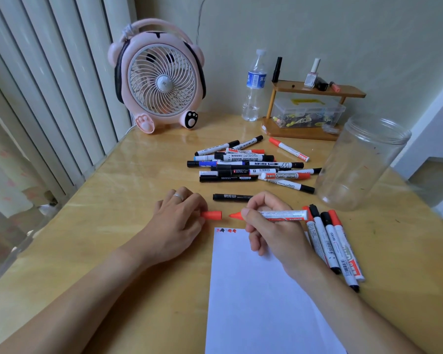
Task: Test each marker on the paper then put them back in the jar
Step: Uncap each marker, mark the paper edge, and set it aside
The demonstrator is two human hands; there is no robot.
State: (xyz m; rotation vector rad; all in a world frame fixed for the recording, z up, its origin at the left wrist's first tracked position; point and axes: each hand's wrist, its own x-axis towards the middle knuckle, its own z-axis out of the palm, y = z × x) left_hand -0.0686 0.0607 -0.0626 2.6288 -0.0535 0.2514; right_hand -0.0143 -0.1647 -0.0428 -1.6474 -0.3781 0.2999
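The right hand (271, 226) gripped an uncapped red marker (279, 215), its wet tip pointing left just past the fingertips, while the left hand (182, 215) pinched the red cap (211, 215), with a small gap between cap and tip. The likeliest slip was the bare tip brushing a finger or the wooden table (138, 175) rather than the paper (253, 290) below the right hand, which already bore small marks at its top edge; a crooked recapping could also smear ink. The jar (361, 164) stood empty beyond the right hand, near a loose pile of markers (246, 164), and four more markers (333, 244) lay beside the right wrist. A pink fan (159, 80), a water bottle (255, 85) and a small wooden shelf (315, 111) stood against the wall.
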